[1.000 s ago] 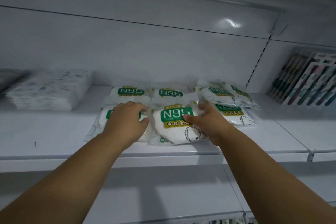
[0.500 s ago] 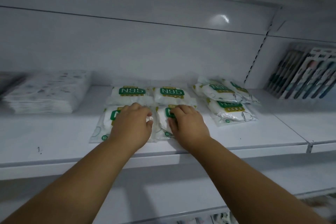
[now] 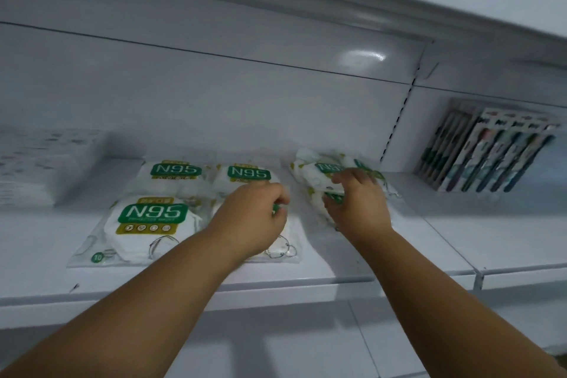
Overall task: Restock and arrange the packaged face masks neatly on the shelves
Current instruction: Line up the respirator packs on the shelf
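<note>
Head view: tidying in progress on the white shelf, straightening the N95 mask packs into rows. Sitting flat at the front left, one N95 pack, squared up and free of both hands; lying behind it, two more packs side by side along the back. Resting on the front middle pack, the left hand, knuckles up, wrist low, forearm stretching in from the bottom left; fingers curling down onto the wrapper, seemingly pinching its upper edge, though blur making that hard to confirm. Reaching further right and deeper, the right hand, arm running up from the bottom right corner, palm down over the untidy heap of packs beside the neat block. Fingers clenching round the top pack of that heap, thumb tucking under near the green label; grasping it, by the look of it, rather than just pressing.

Judging the step: neat block nearly settled, loose heap on the right now being tackled. Next move likely calling for lifting or sliding one pack off the heap, turning it label-up and lining it with the front row, just beside the middle pack. Needing a gentle pull, since slippery wrappers could drag their neighbours askew.

Elsewhere: blurry stack of pale packets at far left, boxed toothbrushes leaning upright at far right, well apart from the masks.
</note>
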A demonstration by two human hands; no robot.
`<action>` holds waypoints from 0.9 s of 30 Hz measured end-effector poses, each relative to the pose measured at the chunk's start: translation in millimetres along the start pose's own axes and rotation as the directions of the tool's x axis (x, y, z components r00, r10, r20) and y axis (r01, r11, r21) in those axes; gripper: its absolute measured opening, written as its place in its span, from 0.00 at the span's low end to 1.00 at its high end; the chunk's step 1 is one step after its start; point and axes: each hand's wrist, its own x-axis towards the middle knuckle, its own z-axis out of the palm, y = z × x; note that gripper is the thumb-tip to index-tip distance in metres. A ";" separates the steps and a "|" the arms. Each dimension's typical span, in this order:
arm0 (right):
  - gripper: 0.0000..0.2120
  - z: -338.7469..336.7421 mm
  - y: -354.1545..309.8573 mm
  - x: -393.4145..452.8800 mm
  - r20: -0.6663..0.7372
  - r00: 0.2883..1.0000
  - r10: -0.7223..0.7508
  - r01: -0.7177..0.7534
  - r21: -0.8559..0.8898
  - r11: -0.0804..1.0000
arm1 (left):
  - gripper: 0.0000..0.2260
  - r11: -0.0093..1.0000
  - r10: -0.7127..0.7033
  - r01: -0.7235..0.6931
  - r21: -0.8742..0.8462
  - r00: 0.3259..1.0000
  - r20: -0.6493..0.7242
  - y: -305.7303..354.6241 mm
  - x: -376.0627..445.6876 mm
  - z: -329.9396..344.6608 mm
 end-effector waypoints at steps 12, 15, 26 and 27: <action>0.04 14.5 47.2 22.3 -0.251 0.886 -0.389 0.445 0.232 0.865 | 0.14 -0.226 -0.470 0.497 -0.838 0.698 0.540 78.9 84.4 49.2; 0.06 13.6 55.6 13.3 -0.241 0.871 -0.428 0.491 0.422 0.762 | 0.05 -0.116 -0.551 0.461 -0.880 0.707 0.443 84.9 83.1 59.9; 0.11 -19.4 27.1 28.1 0.355 0.931 0.091 -0.362 0.856 0.368 | 0.25 0.057 -0.499 0.279 -0.959 0.839 0.215 39.2 25.7 25.0; 0.09 -17.3 20.2 25.5 0.276 0.960 0.055 -0.273 0.867 0.417 | 0.26 0.057 -0.492 0.258 -0.965 0.848 0.198 31.6 21.1 18.1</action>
